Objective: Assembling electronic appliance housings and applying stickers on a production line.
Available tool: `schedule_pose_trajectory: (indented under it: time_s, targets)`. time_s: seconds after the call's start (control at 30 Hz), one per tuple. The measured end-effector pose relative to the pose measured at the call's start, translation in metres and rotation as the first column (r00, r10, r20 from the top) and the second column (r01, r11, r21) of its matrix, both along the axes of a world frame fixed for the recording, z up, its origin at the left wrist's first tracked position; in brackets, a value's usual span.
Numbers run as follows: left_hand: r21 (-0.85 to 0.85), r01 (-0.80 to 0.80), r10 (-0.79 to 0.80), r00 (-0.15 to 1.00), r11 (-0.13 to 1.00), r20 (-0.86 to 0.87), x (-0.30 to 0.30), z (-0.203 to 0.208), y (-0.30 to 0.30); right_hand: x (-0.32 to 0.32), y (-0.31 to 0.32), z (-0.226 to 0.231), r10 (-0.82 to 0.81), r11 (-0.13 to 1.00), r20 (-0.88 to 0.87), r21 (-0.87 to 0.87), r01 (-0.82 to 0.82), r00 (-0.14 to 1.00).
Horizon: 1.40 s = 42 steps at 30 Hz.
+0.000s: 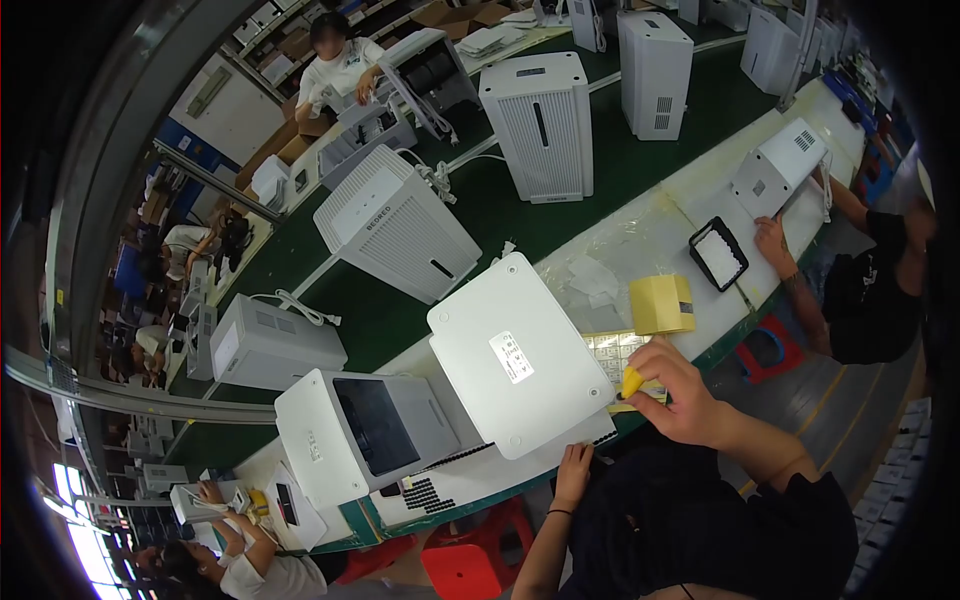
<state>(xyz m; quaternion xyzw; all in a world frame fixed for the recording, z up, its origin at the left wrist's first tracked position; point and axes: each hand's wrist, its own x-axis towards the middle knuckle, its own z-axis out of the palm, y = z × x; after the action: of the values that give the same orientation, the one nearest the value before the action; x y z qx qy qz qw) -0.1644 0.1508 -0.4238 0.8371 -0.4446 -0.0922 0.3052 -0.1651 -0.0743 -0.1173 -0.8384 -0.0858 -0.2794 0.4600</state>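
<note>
My right hand (680, 393) grips a small yellow object (632, 380), most of it hidden by the fingers, so its kind is unclear. Its lower end is close to the right corner of a white box-shaped appliance (540, 320), which lies with its flat base facing up and a label in the middle. Round spots mark the corners of that base. Below the near edge of the appliance, my left hand (573, 474) rests on the bench edge with its fingers stretched out, beside a strip of small black pads (604, 438).
A second white appliance (375, 425) with a dark opening lies to the left, near a sheet of black pads (428, 495). A yellow tape roll (661, 304) and a black tray (718, 254) sit right. Several appliances stand on the green conveyor (465, 215). A co-worker's hand (772, 240) touches another unit.
</note>
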Motion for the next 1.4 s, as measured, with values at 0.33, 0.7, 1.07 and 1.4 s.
schedule_pose_trajectory:
  time_s: [0.33, 0.7, 1.07, 1.4]
  targets:
    - [-0.226, -0.650, 0.427, 0.682, 0.725, -0.593, -0.002, 0.107, 0.016, 0.025, 0.015, 0.016, 0.012, 0.931, -0.062, -0.363, -0.033, 0.998]
    - [-0.275, -0.917, -0.321, 0.178, 0.290, -0.930, 0.018, 0.199, 0.039, 0.027, 0.029, -0.045, -0.039, 0.971, 0.303, -0.215, 0.108, 0.952]
    - [-0.515, -0.815, 0.322, 0.578, 0.265, -0.749, 0.038, 0.278, 0.051, 0.055, 0.070, -0.076, -0.290, 0.921, 0.399, 0.363, 0.141, 0.870]
    - [-0.506, -0.780, 0.550, 0.621, 0.367, -0.558, 0.054, 0.290, 0.042, 0.053, 0.072, -0.086, -0.280, 0.946, 0.435, 0.279, 0.167, 0.856]
